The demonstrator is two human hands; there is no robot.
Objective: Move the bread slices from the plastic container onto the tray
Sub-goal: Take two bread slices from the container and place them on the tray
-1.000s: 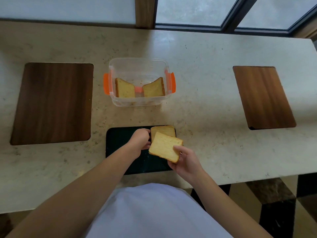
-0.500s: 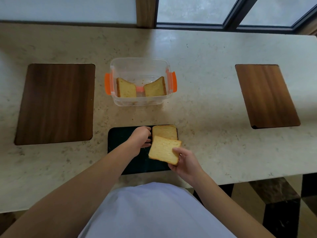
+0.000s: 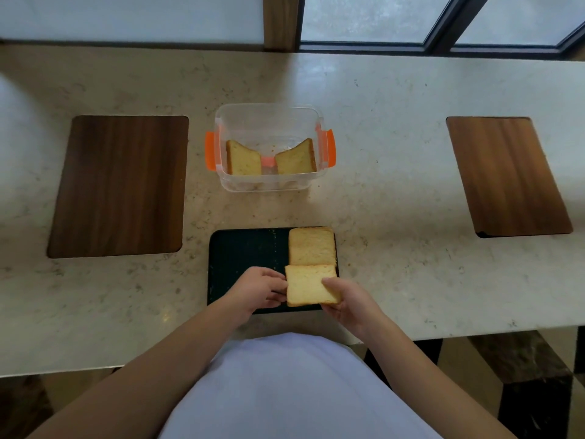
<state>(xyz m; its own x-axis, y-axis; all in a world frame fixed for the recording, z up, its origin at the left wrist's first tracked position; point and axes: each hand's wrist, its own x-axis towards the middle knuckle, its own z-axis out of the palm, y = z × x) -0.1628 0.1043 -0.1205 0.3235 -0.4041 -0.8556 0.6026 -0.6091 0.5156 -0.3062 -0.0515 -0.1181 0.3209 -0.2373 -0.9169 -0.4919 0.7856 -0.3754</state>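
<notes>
A: Golden-brown bread: the second slice (image 3: 308, 286) has come down since a moment ago. Half a second back I see it tilted above the dark tray (image 3: 247, 251); now it looks flat on the tray's near right corner, its far edge meeting the first slice (image 3: 311, 246).

B: Are the hands off it?

A: No. The right hand (image 3: 343, 296) has its thumb on top of the slice's right side and fingers under the edge, pinched on it. The left hand (image 3: 258, 288) has shifted nearer and now touches the slice's left edge, fingers curled together, steadying rather than gripping.

B: What does that mean for the job?

A: I judge two slices are across and this one only needs letting go. Two remain in the clear plastic container (image 3: 269, 118), the left slice in the box (image 3: 242, 161) and the right slice in the box (image 3: 296, 160), each leaning against a side wall.

B: Edges and room?

A: The held slice's right side sits at the tray's right rim and may overhang slightly. The tray's left half is bare, enough for the remaining pair. The marble counter (image 3: 395, 185) between tray and container is open, and two wooden boards (image 3: 120, 185) lie well apart, far left and far right.
</notes>
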